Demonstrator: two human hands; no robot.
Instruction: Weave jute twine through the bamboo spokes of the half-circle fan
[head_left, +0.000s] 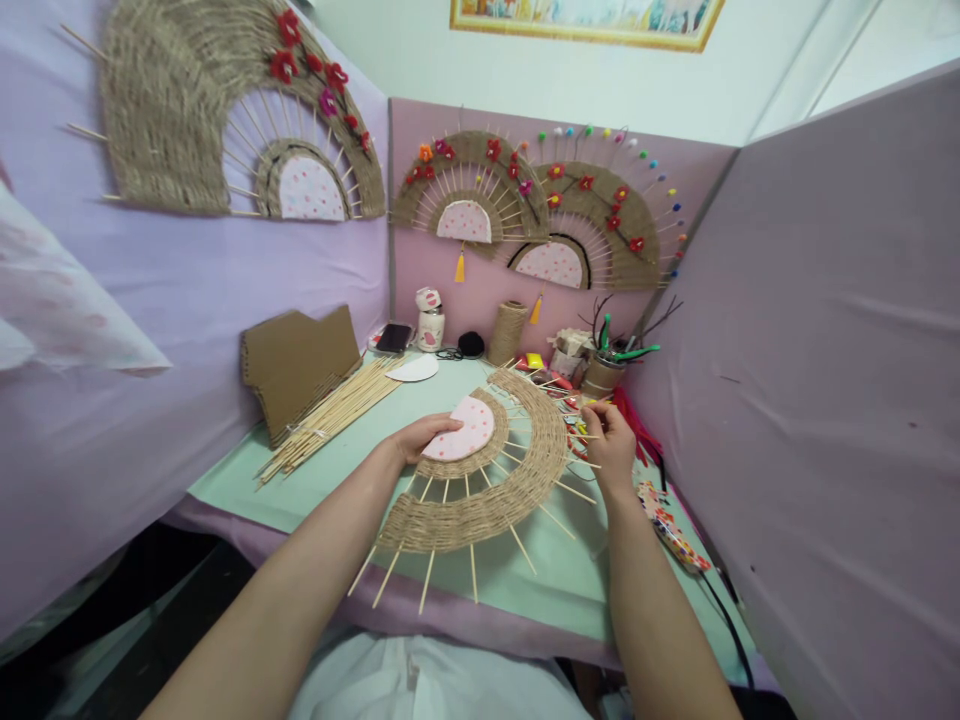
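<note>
A half-round woven twine fan (491, 495) with wooden stick spokes lies on the green table (315, 480) in front of me. My left hand (420, 438) rests flat on the fan's pink spotted centre piece (469, 428), fingers stretched out. At the fan's right edge, my right hand (611, 440) has its fingers pinched together on something thin that I cannot make out, near the stick ends and the twine.
A bundle of bamboo sticks (337, 412) and a cardboard sheet (296, 365) lie at the left. A twine spool (508, 332), a mug (430, 322), a pot of tools (604, 370) and small craft bits stand at the back. Finished fans (600, 215) hang on the purple partitions.
</note>
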